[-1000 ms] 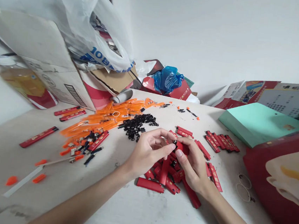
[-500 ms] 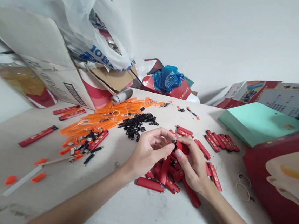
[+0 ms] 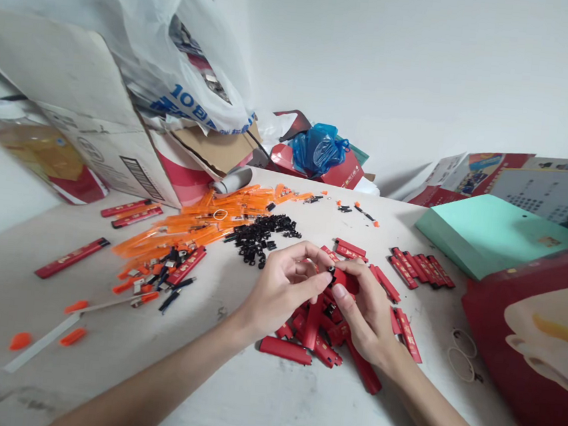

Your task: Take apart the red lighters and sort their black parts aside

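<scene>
My left hand (image 3: 281, 290) pinches a small black part (image 3: 331, 271) between thumb and fingertips. It meets the end of a red lighter casing (image 3: 348, 281), which my right hand (image 3: 368, 315) grips with its thumb in front and fingers behind. How far the black part sits in the casing is hidden by my fingers. Below both hands lies a loose pile of similar red casings (image 3: 285, 350), some with gold lettering. Left of my left hand is a heap of small black parts (image 3: 262, 234).
Orange translucent tubes (image 3: 197, 221) spread behind the black heap. Red casings stand in a row (image 3: 422, 269) at right, near a mint-green box (image 3: 493, 233). Two bracelet-like rings (image 3: 461, 364) lie at right. A metal strip (image 3: 43, 344) and orange bits lie at left. A cardboard box (image 3: 88, 107) leans behind.
Hardly anything differs. Both hands keep the same hold at the same spot, and the view has shifted very slightly.
</scene>
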A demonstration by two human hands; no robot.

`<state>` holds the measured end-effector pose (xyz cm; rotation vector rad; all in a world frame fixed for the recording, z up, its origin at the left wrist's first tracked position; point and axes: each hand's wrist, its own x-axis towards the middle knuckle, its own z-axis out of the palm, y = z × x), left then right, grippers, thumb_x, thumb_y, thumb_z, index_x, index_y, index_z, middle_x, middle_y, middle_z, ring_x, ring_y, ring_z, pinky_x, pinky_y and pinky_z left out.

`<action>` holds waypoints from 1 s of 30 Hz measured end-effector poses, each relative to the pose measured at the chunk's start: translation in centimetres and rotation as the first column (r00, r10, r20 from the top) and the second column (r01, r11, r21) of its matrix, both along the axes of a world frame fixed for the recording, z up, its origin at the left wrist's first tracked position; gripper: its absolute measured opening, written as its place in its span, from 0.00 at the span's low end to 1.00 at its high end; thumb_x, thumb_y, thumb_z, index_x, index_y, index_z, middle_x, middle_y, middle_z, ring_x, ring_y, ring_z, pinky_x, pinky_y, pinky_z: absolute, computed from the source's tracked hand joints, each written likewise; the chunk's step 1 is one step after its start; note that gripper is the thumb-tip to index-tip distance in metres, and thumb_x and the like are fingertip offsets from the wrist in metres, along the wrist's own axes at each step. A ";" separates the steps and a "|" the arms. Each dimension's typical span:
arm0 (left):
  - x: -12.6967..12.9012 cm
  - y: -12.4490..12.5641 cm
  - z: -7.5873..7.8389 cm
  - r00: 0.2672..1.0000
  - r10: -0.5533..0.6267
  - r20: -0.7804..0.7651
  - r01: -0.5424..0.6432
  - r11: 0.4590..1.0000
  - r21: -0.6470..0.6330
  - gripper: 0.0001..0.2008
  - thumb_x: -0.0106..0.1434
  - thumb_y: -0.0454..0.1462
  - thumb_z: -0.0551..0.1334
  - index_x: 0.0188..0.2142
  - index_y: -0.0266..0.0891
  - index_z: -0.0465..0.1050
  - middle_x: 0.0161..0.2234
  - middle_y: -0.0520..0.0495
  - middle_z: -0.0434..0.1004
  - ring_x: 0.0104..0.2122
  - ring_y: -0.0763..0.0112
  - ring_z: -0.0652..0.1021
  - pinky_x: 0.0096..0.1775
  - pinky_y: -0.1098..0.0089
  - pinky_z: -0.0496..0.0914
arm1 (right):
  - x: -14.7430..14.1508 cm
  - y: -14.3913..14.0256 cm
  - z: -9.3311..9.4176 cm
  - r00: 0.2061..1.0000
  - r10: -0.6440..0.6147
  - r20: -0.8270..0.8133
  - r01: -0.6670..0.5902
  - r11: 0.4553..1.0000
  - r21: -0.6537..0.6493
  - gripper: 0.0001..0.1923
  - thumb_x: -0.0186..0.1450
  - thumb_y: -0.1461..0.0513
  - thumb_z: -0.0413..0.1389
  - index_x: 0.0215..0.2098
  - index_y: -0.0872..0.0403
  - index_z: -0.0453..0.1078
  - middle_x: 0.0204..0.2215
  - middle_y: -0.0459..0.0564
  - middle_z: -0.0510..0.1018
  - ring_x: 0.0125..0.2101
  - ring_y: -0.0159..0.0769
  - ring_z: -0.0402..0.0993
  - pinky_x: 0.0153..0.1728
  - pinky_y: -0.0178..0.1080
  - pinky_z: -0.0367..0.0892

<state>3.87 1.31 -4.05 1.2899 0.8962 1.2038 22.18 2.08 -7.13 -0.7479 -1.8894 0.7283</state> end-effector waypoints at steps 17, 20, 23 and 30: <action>0.0 0.1 -0.4 0.999 -0.013 0.047 0.013 1.000 0.008 0.08 0.63 0.38 0.69 0.36 0.38 0.72 0.29 0.53 0.72 0.23 0.80 0.71 0.27 0.75 0.65 | 0.1 0.1 -0.3 1.000 -0.009 0.021 0.009 1.000 -0.002 0.12 0.74 0.58 0.52 0.55 0.48 0.67 0.43 0.51 0.76 0.40 0.42 0.73 0.41 0.45 0.69; 0.0 0.2 -0.5 0.998 -0.017 0.065 0.016 1.000 0.018 0.08 0.63 0.37 0.69 0.35 0.37 0.72 0.30 0.53 0.71 0.23 0.80 0.71 0.27 0.75 0.65 | 0.1 0.0 -0.2 1.000 0.006 0.015 -0.005 1.000 -0.004 0.12 0.74 0.59 0.52 0.55 0.48 0.67 0.43 0.52 0.76 0.41 0.42 0.74 0.42 0.45 0.69; 0.0 0.3 -0.7 0.996 -0.020 0.093 0.018 1.000 0.015 0.08 0.62 0.37 0.69 0.35 0.37 0.72 0.30 0.53 0.71 0.22 0.81 0.71 0.26 0.75 0.64 | 0.0 0.0 -0.1 1.000 0.025 0.001 -0.025 1.000 -0.003 0.13 0.74 0.60 0.52 0.56 0.48 0.66 0.44 0.52 0.76 0.42 0.42 0.73 0.43 0.45 0.68; 0.2 0.5 -0.9 0.987 -0.037 0.154 0.037 0.999 -0.001 0.10 0.61 0.37 0.70 0.33 0.37 0.70 0.31 0.54 0.69 0.20 0.83 0.69 0.24 0.75 0.63 | 0.1 0.1 -0.4 0.999 0.039 -0.002 -0.039 0.999 -0.016 0.12 0.74 0.60 0.52 0.55 0.47 0.67 0.44 0.50 0.76 0.42 0.41 0.73 0.44 0.45 0.68</action>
